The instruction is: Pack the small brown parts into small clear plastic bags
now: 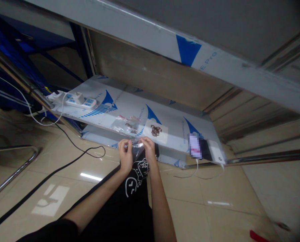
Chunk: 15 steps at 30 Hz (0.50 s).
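Between my two hands is a clear plastic bag, pinched near its upper edge in front of the shelf. My left hand has its thumb and fingers closed on the bag's left side. The fingers of my right hand are closed on its right side. Just beyond, on the film-covered metal shelf, lie several clear zip bags with red seal strips and small dark pieces inside. To their right, a heap of small brown pieces rests on a white sheet.
A white power strip with plugs sits at the shelf's left end. At the right end are a phone with blurred screen and a white device, both cabled. A metal beam crosses above. A black cable runs over the floor.
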Tool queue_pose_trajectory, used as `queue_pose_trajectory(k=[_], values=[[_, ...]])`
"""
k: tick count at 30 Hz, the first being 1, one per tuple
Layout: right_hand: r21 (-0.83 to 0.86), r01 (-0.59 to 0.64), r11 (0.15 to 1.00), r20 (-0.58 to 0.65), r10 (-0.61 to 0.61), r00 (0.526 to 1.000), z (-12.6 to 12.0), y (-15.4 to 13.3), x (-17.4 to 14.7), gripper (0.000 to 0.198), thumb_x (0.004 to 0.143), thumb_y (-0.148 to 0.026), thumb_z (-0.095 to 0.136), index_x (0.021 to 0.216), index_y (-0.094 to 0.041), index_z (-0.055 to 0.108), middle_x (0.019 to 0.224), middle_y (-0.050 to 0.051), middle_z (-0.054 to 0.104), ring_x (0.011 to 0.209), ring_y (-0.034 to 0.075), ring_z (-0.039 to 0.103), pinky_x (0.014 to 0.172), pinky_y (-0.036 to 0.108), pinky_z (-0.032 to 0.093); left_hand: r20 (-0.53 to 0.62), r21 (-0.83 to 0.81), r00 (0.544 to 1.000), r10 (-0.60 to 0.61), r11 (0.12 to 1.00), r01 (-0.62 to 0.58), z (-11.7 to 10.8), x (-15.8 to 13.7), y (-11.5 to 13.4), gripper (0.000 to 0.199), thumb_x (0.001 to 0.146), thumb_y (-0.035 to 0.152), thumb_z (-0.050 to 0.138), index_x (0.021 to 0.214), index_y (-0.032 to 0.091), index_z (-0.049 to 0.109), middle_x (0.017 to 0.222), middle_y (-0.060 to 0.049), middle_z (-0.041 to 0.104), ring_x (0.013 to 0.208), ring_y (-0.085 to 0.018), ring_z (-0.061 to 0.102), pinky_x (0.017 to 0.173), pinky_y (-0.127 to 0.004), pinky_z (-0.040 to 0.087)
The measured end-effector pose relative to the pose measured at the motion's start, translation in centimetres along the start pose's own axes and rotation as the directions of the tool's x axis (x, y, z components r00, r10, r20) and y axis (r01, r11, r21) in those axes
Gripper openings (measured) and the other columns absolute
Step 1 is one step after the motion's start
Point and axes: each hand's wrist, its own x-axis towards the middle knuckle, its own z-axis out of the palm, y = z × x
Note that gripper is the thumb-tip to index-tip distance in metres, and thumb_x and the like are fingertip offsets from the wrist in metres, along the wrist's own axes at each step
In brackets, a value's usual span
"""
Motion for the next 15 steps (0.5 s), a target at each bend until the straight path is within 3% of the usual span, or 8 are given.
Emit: queue_pose_trajectory(k=[15], values=[[-0.003, 0.017, 1.000, -0.105, -0.017, 0.994, 0.04, 0.17, 0.00, 0.016, 0.067, -0.030, 0.062, 0.059, -0.018, 0.057, 0.059, -0.002, 0.056, 0.058, 0.012, 0.050, 0.062, 0.024, 0.040, 0.048, 0.000, 0.998, 0.043, 0.999, -0.043, 0.42, -0.14, 0.43, 0.018, 0.080, 0.035, 0.051, 0.076, 0.018, 0.058, 0.092, -0.004, 0.051, 0.091, -0.015, 0.049, 0.078, -0.026, 0.040]])
